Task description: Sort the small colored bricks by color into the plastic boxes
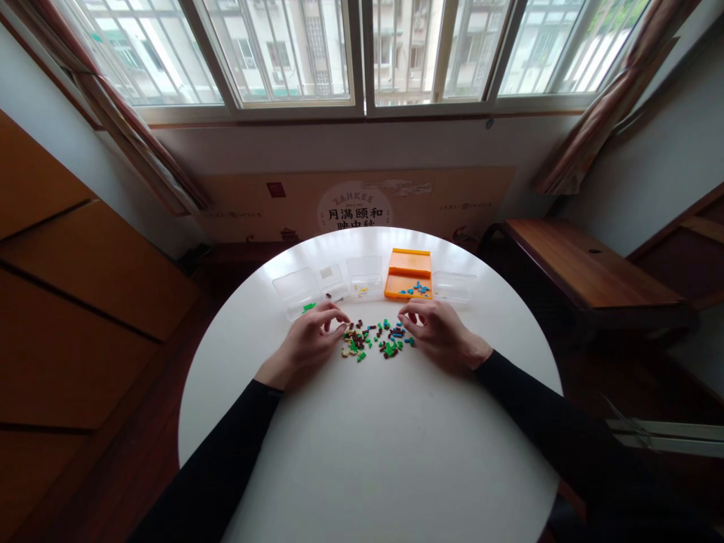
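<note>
A lived-in room of a flat is showing here: a round white table (373,452) is standing under a wide window (362,53) with curtains (141,143), wooden furniture (588,264) beside it, apartment blocks outside.
</note>
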Demonstrator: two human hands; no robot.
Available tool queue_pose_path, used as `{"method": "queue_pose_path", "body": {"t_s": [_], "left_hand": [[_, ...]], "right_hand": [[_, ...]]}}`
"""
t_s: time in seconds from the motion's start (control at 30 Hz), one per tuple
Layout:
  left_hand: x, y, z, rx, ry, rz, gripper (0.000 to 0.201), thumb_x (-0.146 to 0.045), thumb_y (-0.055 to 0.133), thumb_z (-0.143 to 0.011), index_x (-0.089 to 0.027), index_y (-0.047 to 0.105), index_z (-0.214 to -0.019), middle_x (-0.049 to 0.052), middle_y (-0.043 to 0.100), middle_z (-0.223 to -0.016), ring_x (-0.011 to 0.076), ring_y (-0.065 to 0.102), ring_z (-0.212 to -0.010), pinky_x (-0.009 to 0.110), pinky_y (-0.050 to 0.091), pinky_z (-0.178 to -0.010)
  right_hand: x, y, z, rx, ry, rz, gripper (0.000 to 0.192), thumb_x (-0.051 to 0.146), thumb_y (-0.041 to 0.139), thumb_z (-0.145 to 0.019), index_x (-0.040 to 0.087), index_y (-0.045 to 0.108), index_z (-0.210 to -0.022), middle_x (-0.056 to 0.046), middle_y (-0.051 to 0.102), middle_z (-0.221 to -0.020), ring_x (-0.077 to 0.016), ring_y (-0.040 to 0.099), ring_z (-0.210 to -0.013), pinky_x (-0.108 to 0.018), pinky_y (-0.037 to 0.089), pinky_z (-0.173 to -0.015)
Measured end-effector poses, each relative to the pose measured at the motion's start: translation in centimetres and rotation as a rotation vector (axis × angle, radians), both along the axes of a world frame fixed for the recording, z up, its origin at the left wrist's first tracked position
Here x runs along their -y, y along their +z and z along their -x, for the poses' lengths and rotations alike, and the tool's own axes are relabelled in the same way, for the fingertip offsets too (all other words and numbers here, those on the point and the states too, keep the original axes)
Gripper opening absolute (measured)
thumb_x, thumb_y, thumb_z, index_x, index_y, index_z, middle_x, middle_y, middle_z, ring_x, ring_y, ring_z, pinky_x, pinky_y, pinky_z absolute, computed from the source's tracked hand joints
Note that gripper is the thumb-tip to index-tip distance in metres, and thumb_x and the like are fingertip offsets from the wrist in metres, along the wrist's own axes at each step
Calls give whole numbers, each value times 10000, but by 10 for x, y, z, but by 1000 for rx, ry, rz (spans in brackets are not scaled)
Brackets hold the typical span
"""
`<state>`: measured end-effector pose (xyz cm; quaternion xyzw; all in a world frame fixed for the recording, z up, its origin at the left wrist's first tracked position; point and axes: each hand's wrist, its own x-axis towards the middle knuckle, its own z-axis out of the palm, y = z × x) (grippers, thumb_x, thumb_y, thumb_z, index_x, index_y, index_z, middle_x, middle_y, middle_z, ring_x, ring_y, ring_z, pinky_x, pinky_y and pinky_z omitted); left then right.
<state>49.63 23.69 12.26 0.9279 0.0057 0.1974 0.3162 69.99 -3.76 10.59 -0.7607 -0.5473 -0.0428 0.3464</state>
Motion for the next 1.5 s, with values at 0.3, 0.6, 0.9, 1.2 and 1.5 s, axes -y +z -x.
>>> {"method": "queue_pose_path", "body": {"t_s": [0.3,0.6,0.9,1.2,1.5], "left_hand": [[-2,3,2,-44,-207,60,60,-207,767,-880,-216,823,-900,62,722,-992,143,585,-767,255,464,-651],[-1,2,2,-34,-265,72,162,-138,773,-871,-231,879,-952,51,735,-953,115,588,-724,219,426,-595],[1,5,3,-57,-239,71,64,-193,797,-889,-210,855,-909,46,732,-951,106,559,-711,217,424,-592],[-1,3,3,-72,-227,27,50,-240,803,-906,-216,845,-890,37,736,-951,95,536,-664,233,434,-607],[7,10,5,-65,-159,-100,55,-201,767,-901,-220,789,-855,21,756,-947,123,607,-729,248,441,-661]], "right_hand": [[-2,-3,0,-22,51,-3,109,239,712,-1006,234,803,-947,11,741,-816,-132,603,-654,-276,414,-657],[-2,-4,-1,-41,82,-18,113,210,716,-1007,222,805,-939,7,732,-803,-121,579,-636,-265,411,-655],[-2,-5,-2,-48,90,-25,100,193,731,-1001,221,798,-932,2,737,-815,-118,564,-627,-264,410,-655],[-3,-8,-3,-63,105,-36,104,193,727,-1003,221,795,-930,6,735,-809,-118,573,-632,-262,420,-655],[-3,-7,-3,-70,113,-26,115,209,711,-1014,219,791,-932,9,731,-805,-114,573,-630,-262,422,-653]]}}
